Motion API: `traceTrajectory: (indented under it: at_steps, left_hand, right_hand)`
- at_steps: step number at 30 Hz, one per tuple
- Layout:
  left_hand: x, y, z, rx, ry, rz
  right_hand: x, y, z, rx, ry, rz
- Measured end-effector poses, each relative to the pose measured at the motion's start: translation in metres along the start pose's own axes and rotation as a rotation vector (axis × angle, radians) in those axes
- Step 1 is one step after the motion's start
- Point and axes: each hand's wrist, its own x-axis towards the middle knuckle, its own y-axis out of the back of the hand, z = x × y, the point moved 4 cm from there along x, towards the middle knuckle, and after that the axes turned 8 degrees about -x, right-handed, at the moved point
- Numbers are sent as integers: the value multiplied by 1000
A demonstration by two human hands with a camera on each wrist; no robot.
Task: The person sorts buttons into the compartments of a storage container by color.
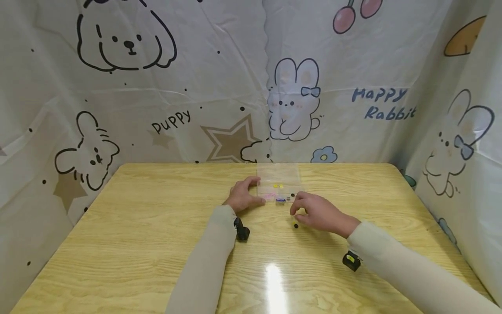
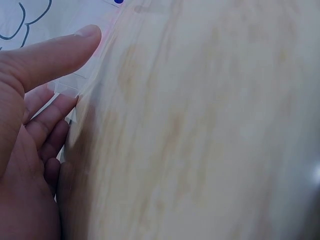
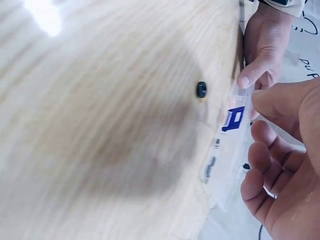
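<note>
A clear plastic box [image 1: 279, 176] sits near the table's back edge with small yellow, pink, blue and black pieces in it. My left hand [image 1: 241, 197] holds the box's left side, thumb at its front corner and fingers farther back. In the right wrist view a blue piece [image 3: 233, 119] shows at the box's front. My right hand [image 1: 319, 212] hovers in front of the box's right side, fingers loosely bent, with nothing visible between them. Just below its fingertips, a small black piece with a yellow part [image 1: 296, 226] lies on the table.
The wooden table [image 1: 157, 226] stretches out around both hands. A printed cloth curtain [image 1: 219, 87] hangs behind it and along its sides. Each wrist carries a small black camera, one on the left sleeve [image 1: 208, 248].
</note>
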Motion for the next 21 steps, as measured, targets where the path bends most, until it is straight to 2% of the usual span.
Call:
traceTrajectory:
  at_steps: [6,21]
  left_hand:
    - [-1,0,1,2,6,3]
    - [0,-1,-2,-14,22,-1]
  right_hand:
    - [-11,-8,8,0,-16,1]
    - [-13,-27,14,20,1,34]
